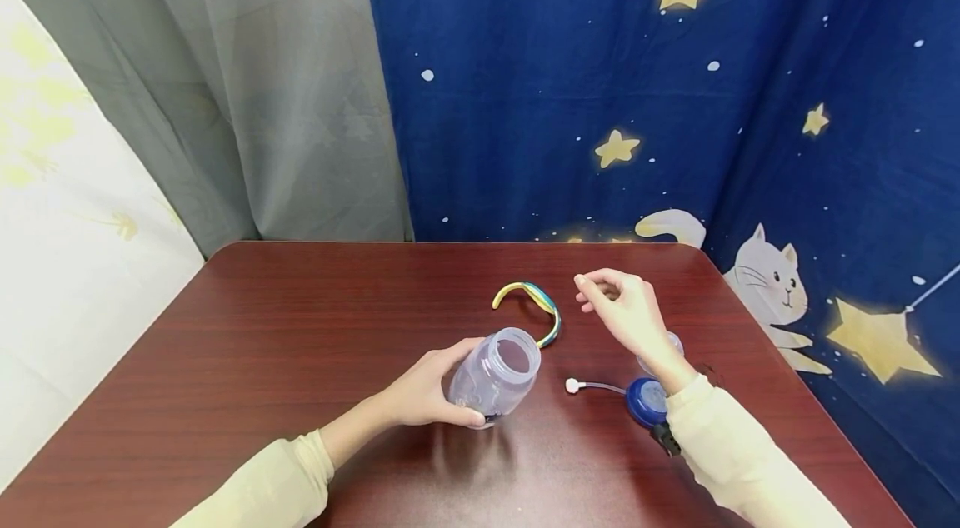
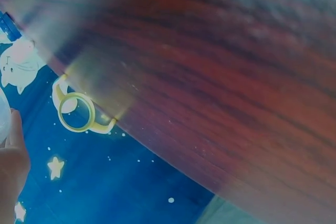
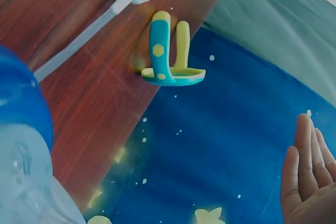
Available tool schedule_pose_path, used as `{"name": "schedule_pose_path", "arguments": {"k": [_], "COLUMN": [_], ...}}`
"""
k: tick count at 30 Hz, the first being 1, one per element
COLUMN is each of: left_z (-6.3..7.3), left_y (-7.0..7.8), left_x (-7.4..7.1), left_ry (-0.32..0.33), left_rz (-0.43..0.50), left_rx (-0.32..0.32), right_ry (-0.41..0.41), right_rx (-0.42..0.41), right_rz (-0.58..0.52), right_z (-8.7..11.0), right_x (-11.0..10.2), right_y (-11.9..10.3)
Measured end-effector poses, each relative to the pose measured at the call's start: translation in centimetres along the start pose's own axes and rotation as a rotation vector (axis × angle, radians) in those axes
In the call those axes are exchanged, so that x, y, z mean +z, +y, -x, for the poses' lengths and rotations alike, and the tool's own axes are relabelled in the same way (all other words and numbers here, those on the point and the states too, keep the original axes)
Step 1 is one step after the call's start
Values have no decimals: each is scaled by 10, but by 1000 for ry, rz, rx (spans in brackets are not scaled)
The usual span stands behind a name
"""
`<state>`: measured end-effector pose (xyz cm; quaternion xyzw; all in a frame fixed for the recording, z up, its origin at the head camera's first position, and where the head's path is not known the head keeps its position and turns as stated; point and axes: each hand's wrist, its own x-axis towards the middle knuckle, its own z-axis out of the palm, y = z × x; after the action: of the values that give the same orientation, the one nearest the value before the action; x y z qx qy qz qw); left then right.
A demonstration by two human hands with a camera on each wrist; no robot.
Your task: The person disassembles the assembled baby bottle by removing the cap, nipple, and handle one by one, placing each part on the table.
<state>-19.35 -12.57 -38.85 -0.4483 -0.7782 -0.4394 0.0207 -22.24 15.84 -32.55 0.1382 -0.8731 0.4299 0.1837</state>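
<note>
My left hand (image 1: 427, 386) grips a clear baby bottle (image 1: 480, 386) around its body, thumb in front. The bottle is tilted, its uncapped mouth facing up and right. My right hand (image 1: 621, 307) is raised over the table, fingers lightly bent, nothing visible in it. In the right wrist view that hand (image 3: 312, 182) shows long, extended fingers. Between the hands lies a yellow and blue bottle handle (image 1: 538, 295), its ring seen in the left wrist view. A blue bottle collar (image 1: 637, 405) with a clear top lies below my right wrist, its straw ending in a white ball (image 1: 572, 386).
A clear cap (image 1: 677, 340) is partly hidden behind my right wrist. A small black piece (image 1: 666, 439) shows at the right cuff. The dark red-brown table (image 1: 300, 328) reaches back to a grey curtain (image 1: 315, 95) and a blue star-patterned curtain (image 1: 525, 95).
</note>
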Motion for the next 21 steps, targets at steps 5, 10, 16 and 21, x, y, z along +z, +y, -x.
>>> {"name": "schedule_pose_path", "arguments": {"k": [5,10,16,21], "left_z": [-1,-1,1,2], "left_y": [6,6,-2,-5], "left_x": [1,2,5,6], "left_ry": [11,0,-24,-35], "left_rz": [42,52,4,-11], "left_rx": [15,1,-33,-50], "right_ry": [5,-25,-45,-40], "right_rx": [-1,6,4,1], "right_rz": [-34,-51,-63,-68], "right_z": [8,16,22,24], "right_x": [2,4,7,8], "right_y": [-4,-6,-6,-4]}}
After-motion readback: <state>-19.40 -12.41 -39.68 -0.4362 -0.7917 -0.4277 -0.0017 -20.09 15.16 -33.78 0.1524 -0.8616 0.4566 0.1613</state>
